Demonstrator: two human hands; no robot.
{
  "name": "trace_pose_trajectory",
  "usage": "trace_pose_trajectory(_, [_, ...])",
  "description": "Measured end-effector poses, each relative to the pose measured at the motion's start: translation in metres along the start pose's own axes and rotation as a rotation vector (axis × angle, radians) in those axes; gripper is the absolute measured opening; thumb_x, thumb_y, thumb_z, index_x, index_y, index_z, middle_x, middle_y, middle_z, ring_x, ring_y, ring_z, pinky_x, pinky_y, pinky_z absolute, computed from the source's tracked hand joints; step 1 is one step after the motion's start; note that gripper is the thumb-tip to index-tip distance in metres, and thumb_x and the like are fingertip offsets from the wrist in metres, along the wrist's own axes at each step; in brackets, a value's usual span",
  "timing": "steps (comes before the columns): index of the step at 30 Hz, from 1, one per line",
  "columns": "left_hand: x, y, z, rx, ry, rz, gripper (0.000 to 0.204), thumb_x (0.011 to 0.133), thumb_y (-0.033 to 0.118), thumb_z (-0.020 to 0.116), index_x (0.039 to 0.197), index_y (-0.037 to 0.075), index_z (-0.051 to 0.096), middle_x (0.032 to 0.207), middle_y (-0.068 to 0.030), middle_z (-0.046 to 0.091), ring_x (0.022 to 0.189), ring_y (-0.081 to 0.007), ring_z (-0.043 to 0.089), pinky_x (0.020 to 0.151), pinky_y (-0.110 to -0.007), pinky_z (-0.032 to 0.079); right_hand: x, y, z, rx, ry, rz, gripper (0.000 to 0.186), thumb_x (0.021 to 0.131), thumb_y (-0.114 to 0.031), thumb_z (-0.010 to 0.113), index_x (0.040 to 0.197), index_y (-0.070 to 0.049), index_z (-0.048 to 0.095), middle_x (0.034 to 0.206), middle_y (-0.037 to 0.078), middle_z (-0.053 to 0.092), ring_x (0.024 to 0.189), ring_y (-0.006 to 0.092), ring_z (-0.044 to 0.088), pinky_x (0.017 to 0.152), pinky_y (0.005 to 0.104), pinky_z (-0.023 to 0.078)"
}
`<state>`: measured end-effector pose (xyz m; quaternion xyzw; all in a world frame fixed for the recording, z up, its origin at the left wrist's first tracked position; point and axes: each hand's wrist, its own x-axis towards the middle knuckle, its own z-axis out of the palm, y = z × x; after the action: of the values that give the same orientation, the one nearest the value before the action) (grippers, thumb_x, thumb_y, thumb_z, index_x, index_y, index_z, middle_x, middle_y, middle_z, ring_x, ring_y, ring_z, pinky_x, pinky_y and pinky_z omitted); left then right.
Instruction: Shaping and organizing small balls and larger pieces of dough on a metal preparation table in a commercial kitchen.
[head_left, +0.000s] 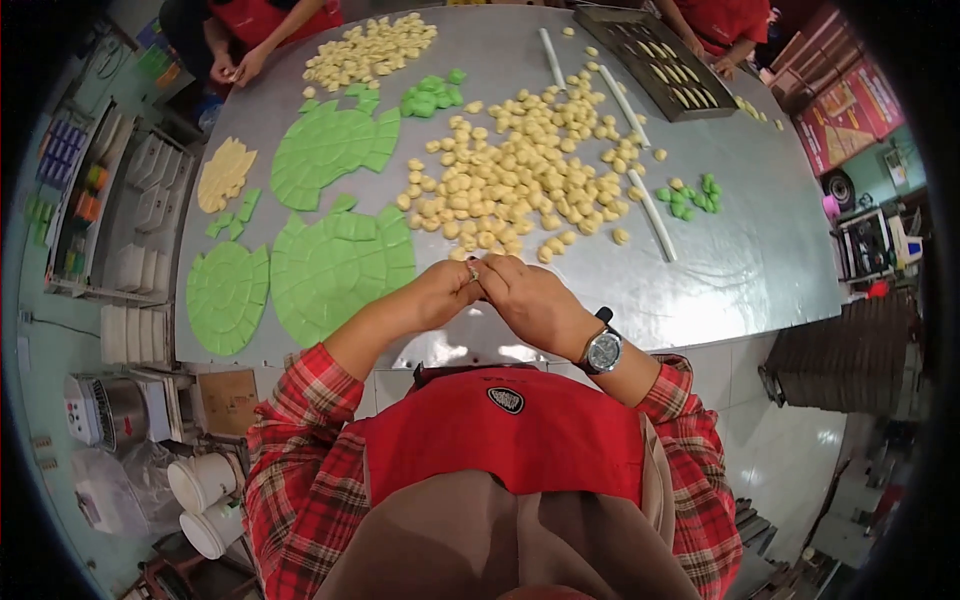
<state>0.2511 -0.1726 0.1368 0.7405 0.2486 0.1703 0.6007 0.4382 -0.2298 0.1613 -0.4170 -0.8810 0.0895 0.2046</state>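
Observation:
My left hand (445,293) and my right hand (534,303) meet at the near edge of the metal table, thumbs and fingers closed together. Whatever they hold between the fingertips is hidden. A ring shows on the left hand, and a watch (604,352) sits on the right wrist. Just beyond my fingers spreads a big heap of pale yellow dough balls (520,170). To the left lie flat green dough sheets scored into pieces: a near one (330,270), a far one (325,150) and one at the outer left (228,298).
White rods, one being this rod (652,215), lie right of the heap near green dough pieces (690,197). A dark tray (650,70) holds rows of shaped dough at the far right. Two co-workers in red stand across the table, near another yellow dough pile (370,50).

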Motion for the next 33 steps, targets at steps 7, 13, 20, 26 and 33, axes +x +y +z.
trace_pose_trajectory(7, [0.009,-0.037,0.089,0.05,0.25,-0.161,0.024,0.097,0.02,0.05,0.084,0.001,0.059,0.068,-0.0031,0.056,0.064,-0.0111,0.05,0.06,-0.027,0.043,-0.073,0.02,0.025,0.174,-0.01,0.252,0.009,0.083,-0.008,0.056,0.089,-0.003,0.055,0.081,0.014,0.06,0.072,0.0337,0.06,0.061,0.0403,0.05])
trace_pose_trajectory(13, [-0.017,-0.095,0.097,0.143,0.7,-0.188,0.015,0.09,0.008,0.051,0.097,-0.001,0.06,0.087,-0.0127,0.064,0.08,-0.0227,0.06,0.073,-0.033,0.048,-0.155,0.041,0.026,0.496,-0.128,0.36,0.01,0.081,-0.006,0.054,0.089,-0.002,0.057,0.085,0.019,0.061,0.079,0.039,0.059,0.069,0.0435,0.049])
trace_pose_trajectory(20, [-0.025,-0.127,0.133,0.895,0.616,-0.262,0.063,0.077,0.008,0.059,0.135,-0.006,0.039,0.149,-0.0231,0.024,0.137,-0.0423,0.023,0.11,-0.056,0.019,-0.225,0.098,0.075,-0.03,-0.089,0.412,0.064,0.074,-0.003,0.06,0.134,0.004,0.039,0.145,0.024,0.03,0.137,0.041,0.024,0.111,0.0516,0.023])
trace_pose_trajectory(26, [0.006,-0.133,0.073,0.876,0.864,-0.009,0.039,0.074,0.01,0.066,0.11,0.001,0.053,0.129,-0.0186,0.047,0.12,-0.0384,0.043,0.101,-0.047,0.034,-0.165,0.164,0.069,-0.173,0.149,0.356,0.043,0.082,-0.009,0.056,0.124,0.0,0.051,0.134,0.021,0.046,0.128,0.0394,0.039,0.108,0.0494,0.029])
trace_pose_trajectory(33, [-0.049,-0.131,0.132,0.829,0.676,-0.139,0.034,0.077,0.003,0.065,0.108,0.003,0.053,0.101,-0.0105,0.053,0.092,-0.027,0.056,0.084,-0.04,0.046,-0.232,0.109,0.064,0.317,0.183,0.444,0.032,0.082,0.005,0.05,0.111,-0.004,0.061,0.092,0.016,0.059,0.085,0.0335,0.057,0.075,0.039,0.047])
